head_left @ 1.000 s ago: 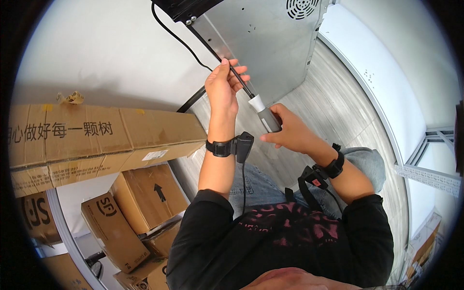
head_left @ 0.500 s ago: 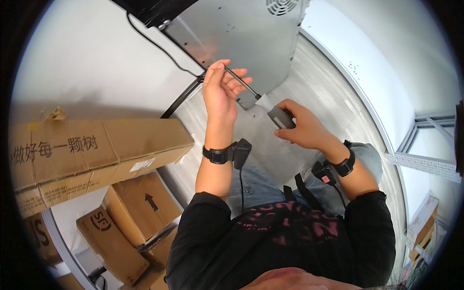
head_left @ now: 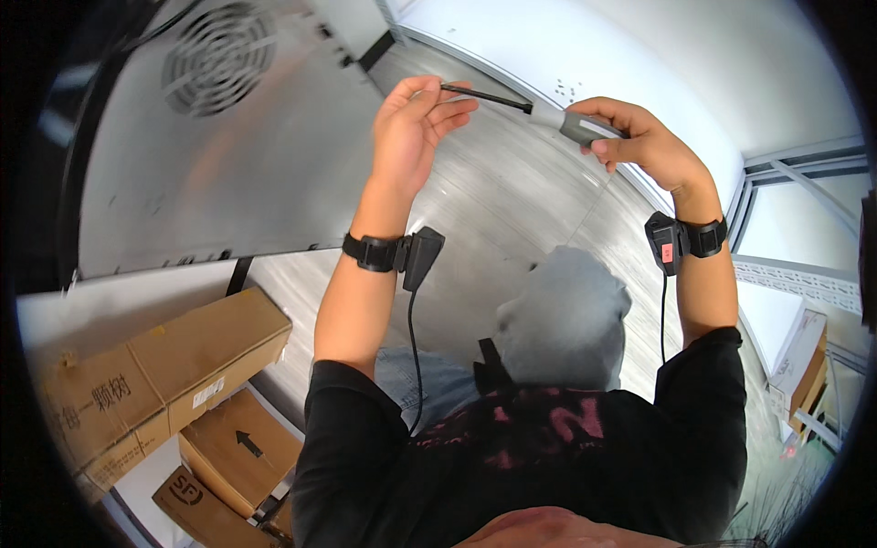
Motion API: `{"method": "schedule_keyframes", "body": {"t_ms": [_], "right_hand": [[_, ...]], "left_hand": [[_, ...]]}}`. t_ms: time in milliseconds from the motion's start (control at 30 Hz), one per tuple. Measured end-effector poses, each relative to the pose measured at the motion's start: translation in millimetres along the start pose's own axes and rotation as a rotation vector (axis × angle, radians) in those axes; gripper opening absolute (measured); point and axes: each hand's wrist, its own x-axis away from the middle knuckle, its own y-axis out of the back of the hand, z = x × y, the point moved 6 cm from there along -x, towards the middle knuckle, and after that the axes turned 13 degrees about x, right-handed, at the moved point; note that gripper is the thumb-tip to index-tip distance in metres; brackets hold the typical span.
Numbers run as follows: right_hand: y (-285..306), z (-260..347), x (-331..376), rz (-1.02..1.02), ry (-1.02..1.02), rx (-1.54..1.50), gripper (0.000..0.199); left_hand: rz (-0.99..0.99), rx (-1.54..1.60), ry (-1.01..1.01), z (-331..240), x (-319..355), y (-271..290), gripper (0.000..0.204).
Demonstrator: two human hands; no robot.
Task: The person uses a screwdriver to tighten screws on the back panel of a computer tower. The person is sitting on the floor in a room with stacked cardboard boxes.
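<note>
Left hand [head_left: 416, 128] pinches one black cable [head_left: 484, 96]; right hand [head_left: 639, 137] clamps its single grey plug [head_left: 571, 123]; three cardboard boxes [head_left: 164, 374] below.

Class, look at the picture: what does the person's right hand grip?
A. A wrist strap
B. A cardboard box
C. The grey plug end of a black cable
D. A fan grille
C: the right hand closes around the grey plug, while the left hand pinches the black cable running from it.
</note>
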Motion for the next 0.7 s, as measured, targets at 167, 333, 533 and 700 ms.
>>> {"method": "schedule_keyframes", "body": {"t_ms": [167,333,533,700], "right_hand": [[22.4,-168.6,4.3,-0.062,-0.167,-0.329,0.044],[5.7,-291.1,27.7,-0.131,-0.295,-0.555,0.047],[-4.4,-354.5,28.2,-0.264,-0.324,-0.776,0.047],[-12.1,-378.2,26.0,-0.342,-0.359,-0.953,0.046]], "left_hand": [[-0.068,-0.221,0.267,126.3,-83.7,-0.9,0.011],[-0.078,-0.396,0.502,251.0,-139.0,7.1,0.014],[0.003,-0.573,0.644,320.5,-193.2,4.2,0.018],[-0.02,-0.824,0.553,327.3,-238.5,6.4,0.017]]}}
